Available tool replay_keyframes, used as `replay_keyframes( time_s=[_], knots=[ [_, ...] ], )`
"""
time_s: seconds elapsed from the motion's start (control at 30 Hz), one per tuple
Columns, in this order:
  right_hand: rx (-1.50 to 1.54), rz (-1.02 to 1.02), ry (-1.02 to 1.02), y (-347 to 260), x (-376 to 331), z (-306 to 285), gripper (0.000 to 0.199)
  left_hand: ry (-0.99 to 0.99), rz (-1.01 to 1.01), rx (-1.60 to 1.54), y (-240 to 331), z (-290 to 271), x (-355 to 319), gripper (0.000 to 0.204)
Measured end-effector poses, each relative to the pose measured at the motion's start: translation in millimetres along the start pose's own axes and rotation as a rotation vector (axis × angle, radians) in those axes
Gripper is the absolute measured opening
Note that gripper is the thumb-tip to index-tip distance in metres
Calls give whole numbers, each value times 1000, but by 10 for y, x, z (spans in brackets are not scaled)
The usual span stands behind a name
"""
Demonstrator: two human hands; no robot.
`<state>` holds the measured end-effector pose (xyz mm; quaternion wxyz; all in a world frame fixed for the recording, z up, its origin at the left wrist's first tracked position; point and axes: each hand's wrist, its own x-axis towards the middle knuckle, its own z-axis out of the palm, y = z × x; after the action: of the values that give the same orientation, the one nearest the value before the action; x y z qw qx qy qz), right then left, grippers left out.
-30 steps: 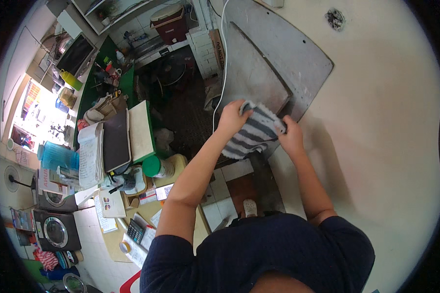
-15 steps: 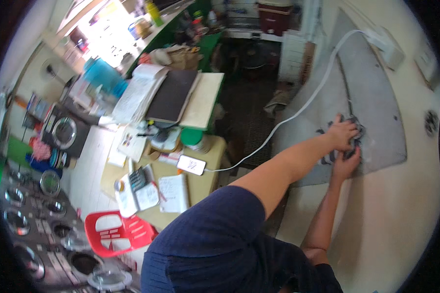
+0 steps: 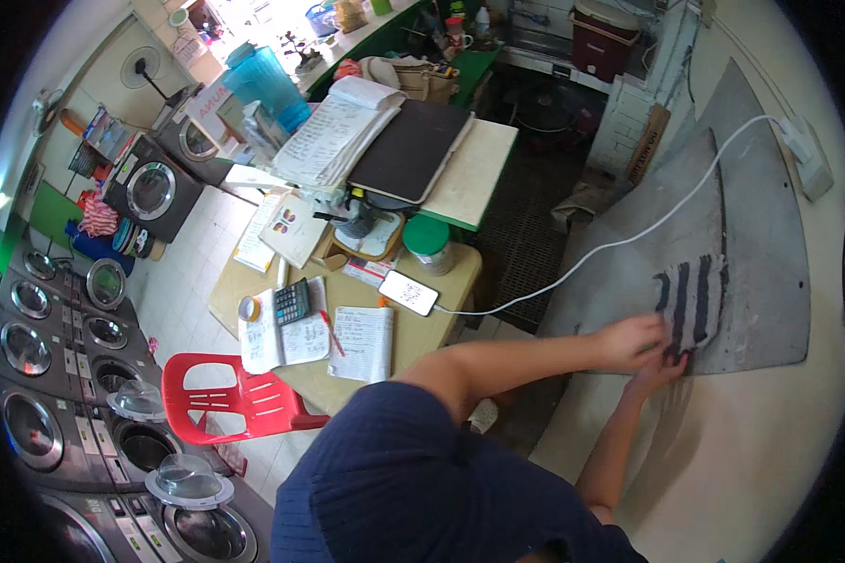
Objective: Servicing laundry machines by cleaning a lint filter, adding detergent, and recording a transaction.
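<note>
A grey cloth with dark stripes (image 3: 693, 305) lies spread on a flat grey panel (image 3: 770, 281), its near edge gathered toward my hands. My left hand (image 3: 629, 342) is closed at the cloth's near left edge, fingertips pressed together on the fabric. Just below it, my right hand (image 3: 655, 377) pinches the near corner, with a dark bit of the cloth showing at the fingertips.
A white cable (image 3: 587, 253) runs across the panel to a phone (image 3: 409, 292) on the cream table (image 3: 460, 272), among notebooks, a calculator (image 3: 292, 302) and a green-lidded jar (image 3: 428, 244). A red chair (image 3: 230, 399) and stacked front-loading washers (image 3: 52, 371) are at left.
The cloth was bunched under my hands and is now spread out in stripes. My left hand has drawn back toward me, beside my right hand. The view has shifted.
</note>
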<state>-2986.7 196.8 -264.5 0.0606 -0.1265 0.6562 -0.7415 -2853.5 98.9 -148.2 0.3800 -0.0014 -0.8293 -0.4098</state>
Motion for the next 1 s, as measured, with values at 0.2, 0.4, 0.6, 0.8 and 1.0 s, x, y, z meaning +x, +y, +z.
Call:
replay_keyframes(
  time_s=[0.2, 0.4, 0.6, 0.8, 1.0],
  knots=[
    [-450, 33, -384, 875, -993, -349, 33, 434, -831, 529, 640, -2725, -3032, 17],
    [-443, 190, -978, 405, -2571, 529, 14, 883, -534, 1528, 1111, -6001, -3489, 15],
    [-445, 7, -1370, -422, -4161, 1483, 15, 463, -734, 1467, 572, -7464, -3649, 24],
    [-523, -8, -1475, -813, -4819, 1833, 15, 302, -960, 1250, 238, -7677, -3562, 25],
    [-484, -11, -1298, -775, -4949, 2133, 17, 131, -674, 1594, 463, -7633, -3675, 24]
  ],
)
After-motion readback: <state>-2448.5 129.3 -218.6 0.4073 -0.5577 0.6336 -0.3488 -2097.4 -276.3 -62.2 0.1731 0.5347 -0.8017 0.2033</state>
